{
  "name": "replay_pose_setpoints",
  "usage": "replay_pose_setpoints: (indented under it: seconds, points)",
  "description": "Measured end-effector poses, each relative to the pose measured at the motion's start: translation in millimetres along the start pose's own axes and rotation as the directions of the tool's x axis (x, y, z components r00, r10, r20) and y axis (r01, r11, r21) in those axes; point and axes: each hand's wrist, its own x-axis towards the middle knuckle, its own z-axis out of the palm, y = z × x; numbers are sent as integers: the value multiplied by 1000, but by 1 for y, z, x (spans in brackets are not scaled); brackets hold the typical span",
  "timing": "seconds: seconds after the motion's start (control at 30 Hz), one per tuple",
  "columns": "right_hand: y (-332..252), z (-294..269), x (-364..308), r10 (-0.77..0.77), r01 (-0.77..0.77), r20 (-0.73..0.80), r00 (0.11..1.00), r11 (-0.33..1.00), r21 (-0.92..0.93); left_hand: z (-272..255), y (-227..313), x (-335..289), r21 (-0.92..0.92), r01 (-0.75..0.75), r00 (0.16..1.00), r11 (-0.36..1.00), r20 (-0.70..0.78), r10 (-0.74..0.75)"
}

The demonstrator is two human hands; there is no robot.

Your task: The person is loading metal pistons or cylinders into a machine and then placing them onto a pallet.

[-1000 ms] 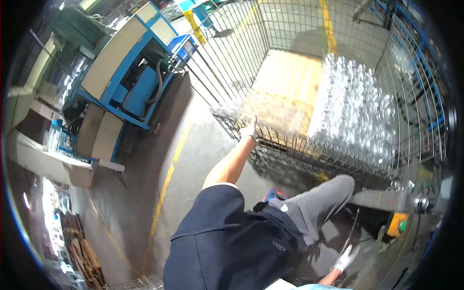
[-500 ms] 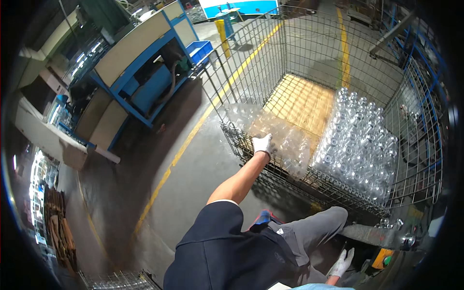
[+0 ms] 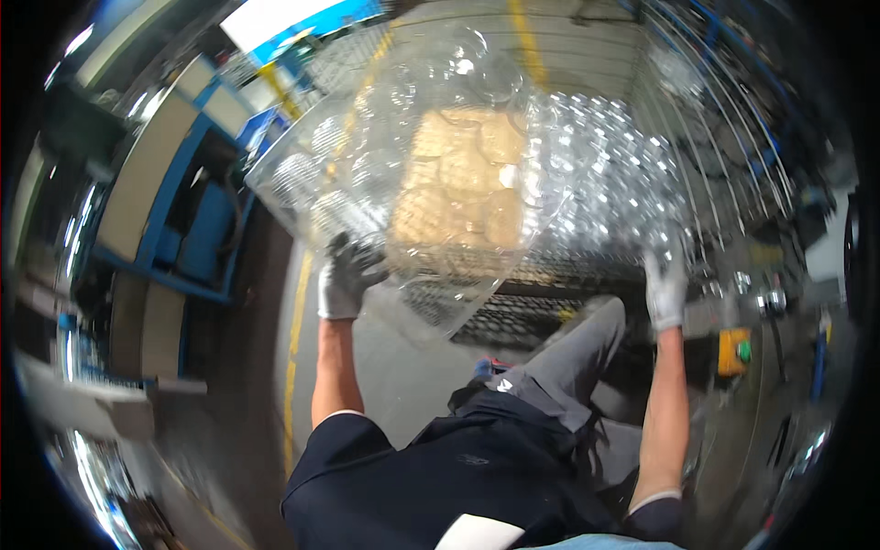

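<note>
A clear plastic tray [image 3: 298,188] with rounded recesses is lifted up, spread over the left part of the wire cage [image 3: 706,165]. My left hand [image 3: 346,280], in a white glove with dark fingertips, grips the tray's near left edge. Rows of clear bottles or jars [image 3: 605,179] fill the right side of the cage; motion blur hides their exact shape. My gloved right hand [image 3: 666,289] is raised at the cage's near right edge, close to these containers. Its fingers are smeared by motion. A tan board on the cage floor shows through the tray.
Left of the cage stands a blue-framed machine bench [image 3: 151,192], with a yellow floor line [image 3: 295,357] between. A yellow box with a green button [image 3: 733,353] sits near my right forearm. My grey-trousered knee [image 3: 600,321] is close to the cage's near side.
The clear tray has been raised from inside the cage, my left hand holding its edge. My right hand has come up from low beside my leg to the cage. My view has shifted.
</note>
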Motion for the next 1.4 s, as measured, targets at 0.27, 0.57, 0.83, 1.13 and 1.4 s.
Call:
replay_pose_setpoints:
  seconds: [0.27,0.57,0.83,1.13,1.4]
  points:
    - [40,-75,36,95,21,199,975,858,-513,16,-39,15,-23,274,909,961,334,-251]
    - [57,-120,-72,339,-331,-14,941,910,-250,19,-99,65,223,484,754,846,385,-533]
    - [-41,-156,-180,351,-415,-418,838,907,-69,151,-112,118,452,285,599,845,604,-525]
    - [-202,-122,-439,148,-486,-982,-115,854,185,377,-159,54,160,262,-360,952,931,-57]
    - [-289,71,-663,-135,-391,-560,-818,843,369,437,-178,-253,136,57,-894,989,448,-10]
